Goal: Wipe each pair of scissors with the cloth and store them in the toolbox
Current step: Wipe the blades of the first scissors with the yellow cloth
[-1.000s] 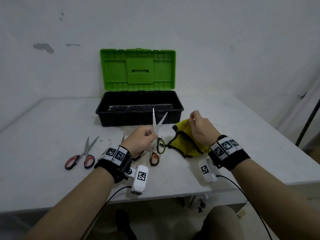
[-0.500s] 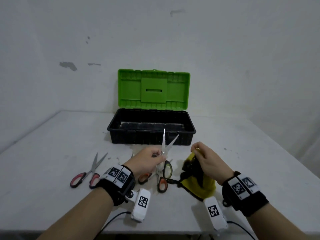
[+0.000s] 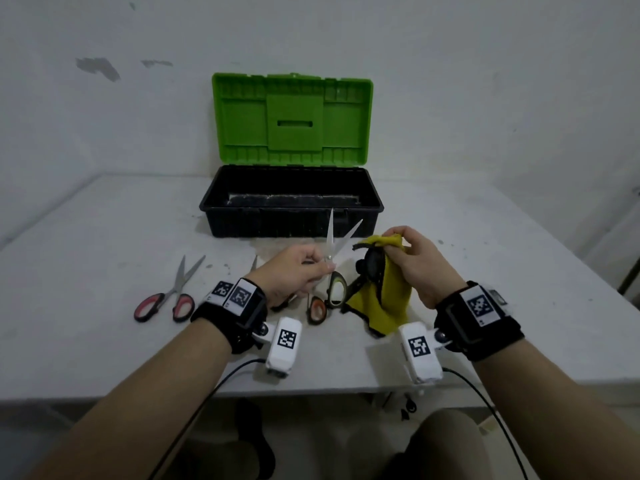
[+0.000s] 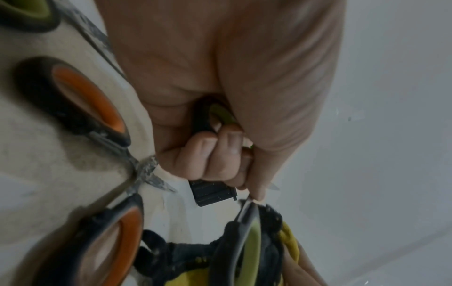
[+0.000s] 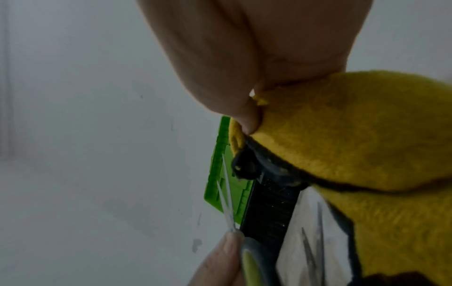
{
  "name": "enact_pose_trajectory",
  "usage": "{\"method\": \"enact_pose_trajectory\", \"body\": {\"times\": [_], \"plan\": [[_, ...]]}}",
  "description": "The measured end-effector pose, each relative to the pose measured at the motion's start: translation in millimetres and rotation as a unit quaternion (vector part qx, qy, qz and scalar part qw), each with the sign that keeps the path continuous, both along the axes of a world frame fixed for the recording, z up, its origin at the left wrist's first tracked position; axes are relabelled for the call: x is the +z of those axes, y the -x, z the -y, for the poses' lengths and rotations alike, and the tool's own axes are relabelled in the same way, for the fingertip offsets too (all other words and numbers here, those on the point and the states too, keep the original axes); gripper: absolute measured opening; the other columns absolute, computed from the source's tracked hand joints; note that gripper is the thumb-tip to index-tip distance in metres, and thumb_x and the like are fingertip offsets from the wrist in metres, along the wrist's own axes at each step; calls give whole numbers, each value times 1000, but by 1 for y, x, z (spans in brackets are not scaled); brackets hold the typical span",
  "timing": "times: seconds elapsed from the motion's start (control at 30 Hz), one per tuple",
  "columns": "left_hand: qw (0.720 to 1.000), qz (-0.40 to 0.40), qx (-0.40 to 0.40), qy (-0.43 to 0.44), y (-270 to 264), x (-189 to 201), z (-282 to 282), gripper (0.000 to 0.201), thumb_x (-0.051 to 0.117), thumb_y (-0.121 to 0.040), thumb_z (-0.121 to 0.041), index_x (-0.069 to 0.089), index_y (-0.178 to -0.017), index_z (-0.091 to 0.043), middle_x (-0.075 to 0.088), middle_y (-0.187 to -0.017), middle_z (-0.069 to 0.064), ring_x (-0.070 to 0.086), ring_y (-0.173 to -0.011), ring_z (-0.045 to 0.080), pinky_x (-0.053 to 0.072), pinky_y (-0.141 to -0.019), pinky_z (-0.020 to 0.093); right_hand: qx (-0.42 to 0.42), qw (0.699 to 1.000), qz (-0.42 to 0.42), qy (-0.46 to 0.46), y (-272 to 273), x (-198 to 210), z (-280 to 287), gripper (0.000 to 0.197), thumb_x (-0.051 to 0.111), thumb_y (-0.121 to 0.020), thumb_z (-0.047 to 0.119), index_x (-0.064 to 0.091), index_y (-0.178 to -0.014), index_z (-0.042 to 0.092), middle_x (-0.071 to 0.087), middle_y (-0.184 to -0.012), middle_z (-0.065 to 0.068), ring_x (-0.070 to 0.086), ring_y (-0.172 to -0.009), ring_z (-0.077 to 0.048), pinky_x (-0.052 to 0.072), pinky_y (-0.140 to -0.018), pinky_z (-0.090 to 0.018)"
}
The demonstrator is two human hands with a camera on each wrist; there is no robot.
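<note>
My left hand [image 3: 304,271] grips green-handled scissors [image 3: 335,258] upright above the table, blades spread and pointing up; a green handle loop [image 4: 252,243] hangs below the fingers. My right hand [image 3: 412,258] pinches a yellow cloth [image 3: 391,296] with dark edging at its top, close to the right of the blades; the cloth [image 5: 354,135] hangs down to the table. Orange-handled scissors [image 3: 316,308] lie on the table under my left hand. Red-handled scissors [image 3: 166,299] lie further left. The open toolbox [image 3: 291,202], black tray and green lid, stands behind.
The grey table [image 3: 86,237] runs to a white wall behind the toolbox. Its front edge is near my forearms. Wrist cameras with cables hang under both wrists. A dark pole stands at the far right.
My right hand has lifted the cloth off the table and brought it up beside the scissor blades. The left hand keeps the green scissors upright. My head has tilted.
</note>
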State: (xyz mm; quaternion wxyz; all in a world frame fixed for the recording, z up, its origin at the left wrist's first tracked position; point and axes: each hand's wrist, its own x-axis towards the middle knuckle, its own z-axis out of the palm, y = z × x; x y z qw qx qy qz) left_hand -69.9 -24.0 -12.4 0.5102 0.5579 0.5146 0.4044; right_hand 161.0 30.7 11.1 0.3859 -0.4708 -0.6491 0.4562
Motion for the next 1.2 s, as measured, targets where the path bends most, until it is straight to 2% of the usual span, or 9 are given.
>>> {"method": "enact_pose_trajectory", "body": {"times": [0.13,0.23,0.37,0.5,0.6,0.77,0.87,1.0,1.2], "plan": [[1000,-20,15,-4,-2,-6,-4,22,66,-96,-20,51,-82,-14,47,-55,-2,35,-44,11,30,-42,23,-5,987,104,-120,8,2,10,14,46,-97,23,54,-108,27,66,-93,-3,63,-82,-20,53,-77,-40],[994,-100,40,-37,-3,-8,-6,24,70,-92,-33,55,-82,-17,54,-56,-7,44,-46,8,34,-46,24,7,987,130,-93,15,4,18,15,44,-95,31,40,-109,27,66,-85,-5,62,-71,-18,54,-68,-46],[993,-94,56,-49,-8,-8,-5,20,67,-94,-28,56,-87,-13,53,-56,-7,44,-44,4,33,-46,22,35,975,167,-142,19,7,25,17,46,-92,23,53,-108,26,65,-95,6,60,-85,-6,49,-73,-23],[993,-96,53,-52,-12,-6,-4,19,68,-94,-27,57,-86,-14,55,-60,-6,46,-47,3,38,-51,23,6,965,139,-222,21,3,24,17,66,-86,26,59,-102,27,68,-86,10,60,-74,-2,46,-66,-13],[993,-91,52,-52,-17,-6,-2,18,67,-95,-26,56,-87,-14,54,-59,-6,45,-45,3,38,-49,20,-20,962,126,-243,26,1,24,9,73,-82,25,70,-91,27,70,-86,13,61,-78,4,42,-70,-4],[998,-39,45,-38,-21,-3,-4,19,66,-96,-21,53,-84,-14,50,-58,-2,39,-46,13,30,-47,27,-33,952,136,-271,30,-3,21,16,75,-81,26,75,-97,24,71,-92,7,63,-85,-6,48,-79,-18],[998,-31,40,-47,-21,1,-7,20,68,-95,-22,54,-83,-14,51,-56,-4,39,-48,15,29,-49,29,-12,952,137,-274,28,-2,20,20,75,-80,28,73,-100,26,69,-95,9,61,-85,-4,48,-76,-17],[995,-58,20,-73,-24,11,-10,22,67,-96,-24,52,-84,-12,50,-50,-8,39,-44,11,30,-44,23,-34,954,108,-278,26,0,20,18,74,-82,27,71,-100,26,70,-95,11,63,-86,-2,50,-78,-17],[993,-81,13,-80,-29,15,-9,23,65,-97,-24,51,-81,-15,51,-47,-11,39,-43,7,32,-44,22,-42,940,121,-316,24,5,20,18,73,-83,24,74,-100,19,73,-94,4,65,-85,-4,48,-81,-10]]}}
